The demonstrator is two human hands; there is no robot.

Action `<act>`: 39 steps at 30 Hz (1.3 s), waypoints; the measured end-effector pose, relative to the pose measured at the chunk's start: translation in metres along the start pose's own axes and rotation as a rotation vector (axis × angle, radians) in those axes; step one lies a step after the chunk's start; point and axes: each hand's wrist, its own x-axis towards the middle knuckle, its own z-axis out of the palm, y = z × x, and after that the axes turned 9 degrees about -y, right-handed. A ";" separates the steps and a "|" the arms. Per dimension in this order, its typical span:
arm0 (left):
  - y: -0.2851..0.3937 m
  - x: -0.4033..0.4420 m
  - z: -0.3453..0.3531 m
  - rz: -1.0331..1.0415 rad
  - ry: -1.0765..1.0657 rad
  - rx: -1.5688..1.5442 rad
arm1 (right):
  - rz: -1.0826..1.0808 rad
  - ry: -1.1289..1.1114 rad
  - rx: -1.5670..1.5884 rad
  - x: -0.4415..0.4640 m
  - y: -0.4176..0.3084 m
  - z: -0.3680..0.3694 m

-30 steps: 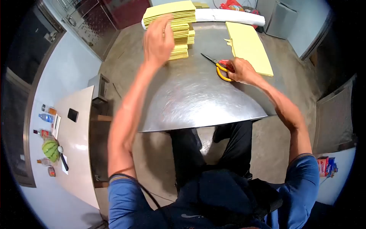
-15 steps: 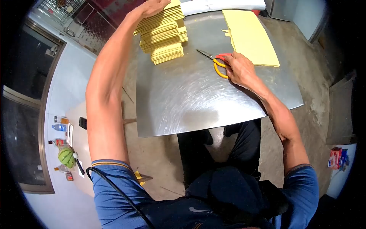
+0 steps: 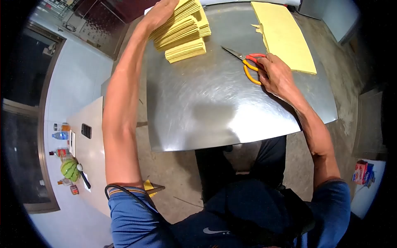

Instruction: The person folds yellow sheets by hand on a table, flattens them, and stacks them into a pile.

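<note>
From my end I see a scratched metal table [image 3: 186,107] with a bright glare near its front edge; a concrete floor [image 3: 326,53] shows around it, and to the left a pale side table [image 3: 89,153] bears a phone [image 3: 86,131], a melon [image 3: 70,170] and bottles [image 3: 60,135]; packets [image 3: 363,172] sit far right. The yellow bundles [image 3: 184,31] are piled at the table's far left; the yellow pile [image 3: 287,39] lies flat at the far right, its left edge torn.

The left arm reaches long and nearly straight, its hand [image 3: 162,14] over the upper bundles, fingers stretched forward; the right arm bends at the elbow, its hand [image 3: 278,76] low over the table, just beside the pile, fingers curled closed on the handles of the scissors [image 3: 240,55], whose blades point away and to the left.

The top edge crops the left fingertips, so I cannot tell how firmly they hold anything; the white roll [image 3: 264,2] is cut off there too; the right palm is hidden from me.
</note>
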 end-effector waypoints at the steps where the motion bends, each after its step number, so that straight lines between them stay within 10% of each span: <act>1: 0.001 0.000 -0.001 -0.001 0.001 0.039 | 0.000 -0.004 0.001 0.000 -0.001 -0.002; 32: 0.021 0.011 0.002 -0.036 -0.040 0.267 | -0.045 0.030 -0.021 -0.001 0.005 0.000; 39: 0.050 -0.003 -0.009 -0.068 -0.094 -0.093 | -0.065 0.057 0.036 0.000 0.012 0.005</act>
